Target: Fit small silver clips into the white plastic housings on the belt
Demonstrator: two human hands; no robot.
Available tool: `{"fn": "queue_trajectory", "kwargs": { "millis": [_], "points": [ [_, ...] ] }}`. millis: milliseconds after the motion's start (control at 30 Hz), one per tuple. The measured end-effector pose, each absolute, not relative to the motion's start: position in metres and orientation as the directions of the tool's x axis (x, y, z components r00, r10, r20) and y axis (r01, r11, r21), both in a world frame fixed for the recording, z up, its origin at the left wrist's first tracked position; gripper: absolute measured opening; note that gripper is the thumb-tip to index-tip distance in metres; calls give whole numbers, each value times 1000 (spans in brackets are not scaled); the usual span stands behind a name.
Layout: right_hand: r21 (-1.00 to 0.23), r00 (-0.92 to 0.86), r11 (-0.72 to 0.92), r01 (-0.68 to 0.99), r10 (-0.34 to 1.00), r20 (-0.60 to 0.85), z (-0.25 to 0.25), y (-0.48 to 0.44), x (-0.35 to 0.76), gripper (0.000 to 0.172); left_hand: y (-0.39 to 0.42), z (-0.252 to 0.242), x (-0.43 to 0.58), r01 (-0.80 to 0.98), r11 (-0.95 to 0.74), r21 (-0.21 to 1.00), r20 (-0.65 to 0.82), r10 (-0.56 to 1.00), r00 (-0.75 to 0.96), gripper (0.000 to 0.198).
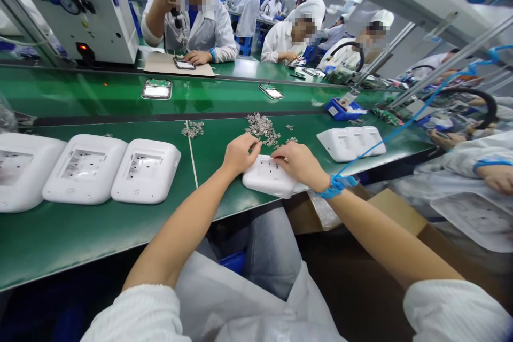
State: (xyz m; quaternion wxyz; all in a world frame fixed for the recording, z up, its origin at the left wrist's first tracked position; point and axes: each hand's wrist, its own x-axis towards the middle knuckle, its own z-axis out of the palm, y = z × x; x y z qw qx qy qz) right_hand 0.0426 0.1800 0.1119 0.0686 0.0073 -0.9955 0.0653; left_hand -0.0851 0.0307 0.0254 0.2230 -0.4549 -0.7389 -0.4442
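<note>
A white plastic housing [264, 177] lies at the bench's front edge, between my hands. My left hand [241, 154] is at its back left corner, fingers curled together in a pinch; what they hold, if anything, is too small to make out. Over the right part of the housing, my right hand [298, 163] has its fingertips pinched at the recess, and whatever is between them is hidden. A blue wrist strap [336, 186] with a coiled cord circles my right wrist. Just behind the housing is a pile of small shiny metal pieces [262, 127].
Similar white housings [146, 171] stand in a row at left, and more white housings [352, 143] overlap at right. A smaller metal heap [193, 129] lies left of centre. Device parts with green boards [157, 88] sit on the green belt. A blue bin [344, 109] stands behind. Co-workers sit opposite and at right.
</note>
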Motion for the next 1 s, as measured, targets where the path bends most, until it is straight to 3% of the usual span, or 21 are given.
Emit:
{"fn": "queue_trajectory", "kwargs": {
  "millis": [133, 433, 733, 867, 1000],
  "points": [
    [-14, -991, 999, -32, -30, 132, 103, 172, 43, 19, 29, 24, -86, 883, 184, 432, 647, 618, -446, 12],
    [-34, -990, 999, 23, 28, 135, 95, 170, 38, 12, 28, 25, -87, 890, 176, 420, 562, 720, -407, 9],
    [-131, -999, 991, 30, 35, 39, 101, 179, 25, 16, 29, 28, -90, 908, 133, 397, 533, 772, -347, 11],
    [-157, -993, 988, -5, 13, 114, 97, 180, 31, 15, 29, 29, -91, 923, 98, 372, 531, 793, -298, 11],
    [-232, -978, 973, 24, 71, 195, 93, 179, 42, 15, 29, 31, -90, 928, 73, 365, 505, 822, -264, 16]
  ]
}}
